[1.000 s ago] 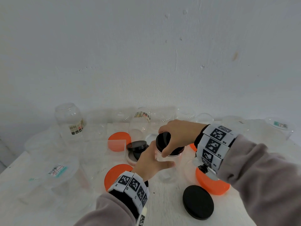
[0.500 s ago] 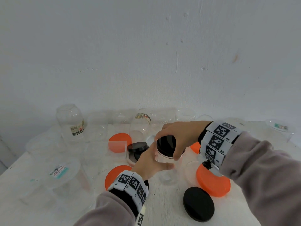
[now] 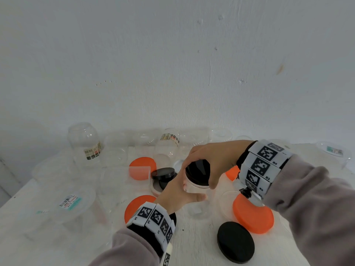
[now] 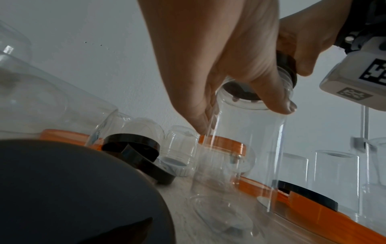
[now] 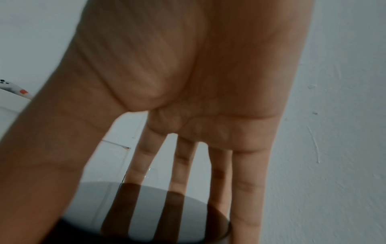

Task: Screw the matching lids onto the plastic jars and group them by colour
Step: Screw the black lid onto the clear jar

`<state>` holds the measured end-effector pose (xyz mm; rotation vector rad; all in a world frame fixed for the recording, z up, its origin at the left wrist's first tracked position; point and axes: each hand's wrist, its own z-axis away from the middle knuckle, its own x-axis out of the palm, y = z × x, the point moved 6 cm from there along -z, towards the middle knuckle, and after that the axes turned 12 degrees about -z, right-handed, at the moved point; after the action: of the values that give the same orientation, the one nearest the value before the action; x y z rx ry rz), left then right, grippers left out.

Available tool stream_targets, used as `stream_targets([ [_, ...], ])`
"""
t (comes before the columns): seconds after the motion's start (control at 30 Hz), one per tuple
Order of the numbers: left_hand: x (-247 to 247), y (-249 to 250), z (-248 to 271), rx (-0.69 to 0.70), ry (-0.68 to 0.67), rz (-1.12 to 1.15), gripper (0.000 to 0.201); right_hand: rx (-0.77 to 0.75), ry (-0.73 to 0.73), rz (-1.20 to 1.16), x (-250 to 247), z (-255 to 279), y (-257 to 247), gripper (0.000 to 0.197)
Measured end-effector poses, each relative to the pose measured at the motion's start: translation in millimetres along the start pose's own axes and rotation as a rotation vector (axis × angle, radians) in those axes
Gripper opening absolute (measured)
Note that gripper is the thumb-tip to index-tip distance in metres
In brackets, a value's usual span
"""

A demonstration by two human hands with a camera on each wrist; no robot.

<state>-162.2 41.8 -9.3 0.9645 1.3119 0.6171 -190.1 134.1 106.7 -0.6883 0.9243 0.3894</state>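
Note:
A clear plastic jar (image 3: 197,206) stands upright on the white table (image 3: 192,246) in the middle of the head view. My left hand (image 3: 189,192) grips its shoulder from the near left, thumb (image 4: 279,100) in front and fingers behind the jar (image 4: 240,148). On the jar's mouth sits a glossy black lid (image 3: 194,175). My right hand (image 3: 199,169) grips this lid from above, fingers curled round its rim. The right wrist view shows the palm over the lid (image 5: 146,214). How far the lid is threaded on is hidden.
Loose orange lids (image 3: 253,215) (image 3: 143,166) (image 3: 138,206) and a matte black lid (image 3: 235,244) lie around the jar. Two more black lids (image 3: 163,173) sit just left of it. Several open clear jars (image 3: 84,143) line the wall; an upturned labelled tub (image 3: 71,204) stands left.
My right hand has turned round the black lid, the thumb swinging to the near right side. The lid has gone from tilted to sitting on the jar's mouth. My left hand keeps its hold.

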Motion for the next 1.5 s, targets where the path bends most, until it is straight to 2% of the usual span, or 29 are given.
stream_targets([
  [0.4,1,-5,2,-0.040,0.027,0.025,0.090,0.116,0.157,0.015,1,-5,10,0.077],
  [0.57,1,-5,3,-0.037,0.045,-0.004,0.076,0.171,0.228,0.035,3,-10,11,0.071],
  [0.7,1,-4,3,-0.032,0.039,-0.003,0.078,0.196,0.196,0.011,3,-9,11,0.071],
  [0.8,1,-3,2,-0.028,0.041,0.012,0.087,0.181,0.140,-0.004,3,-6,9,0.074],
  [1.17,1,-2,2,-0.040,0.041,-0.005,0.089,0.053,0.080,0.037,3,-1,5,0.080],
  [1.5,0,-1,4,-0.034,0.080,-0.026,0.076,0.058,0.236,0.067,0,-4,5,0.079],
])
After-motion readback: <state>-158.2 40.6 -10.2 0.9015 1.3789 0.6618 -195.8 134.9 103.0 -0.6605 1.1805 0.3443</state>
